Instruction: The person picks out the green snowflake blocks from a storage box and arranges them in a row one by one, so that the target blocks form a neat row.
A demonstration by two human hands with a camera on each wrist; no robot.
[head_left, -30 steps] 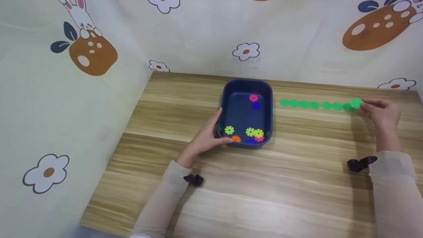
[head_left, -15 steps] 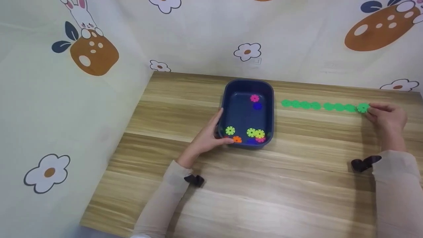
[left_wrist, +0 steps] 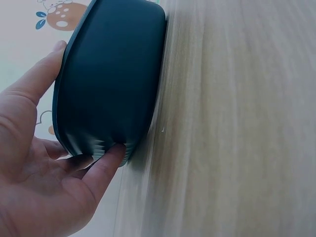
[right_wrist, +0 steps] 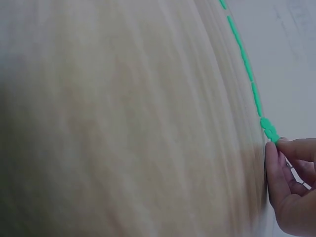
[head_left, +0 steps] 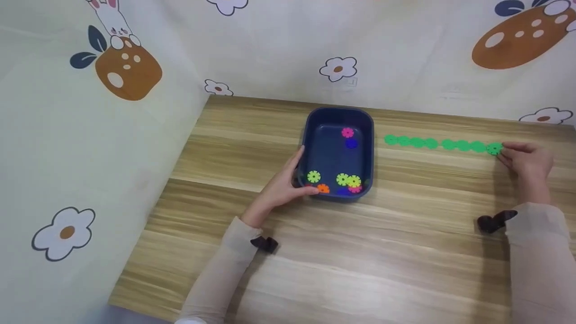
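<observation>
My left hand grips the near left corner of a dark blue plastic bin, its thumb over the near rim and its fingers along the side wall. In the left wrist view the fingers curl against the bin's outer wall. At the right, my right hand pinches a green notched disc between thumb and fingertips. That disc meets the right end of a row of green discs lying on the table. The right wrist view shows the pinched disc tilted against the row.
Inside the bin lie yellow discs, an orange disc, pink discs and blue discs. A second row of green discs stands between bin and first row, with a small gap. A patterned cloth hangs behind the wooden table.
My right hand has moved slightly right and down, bringing its green disc from above the row to the row's right end. The left hand stays on the bin.
</observation>
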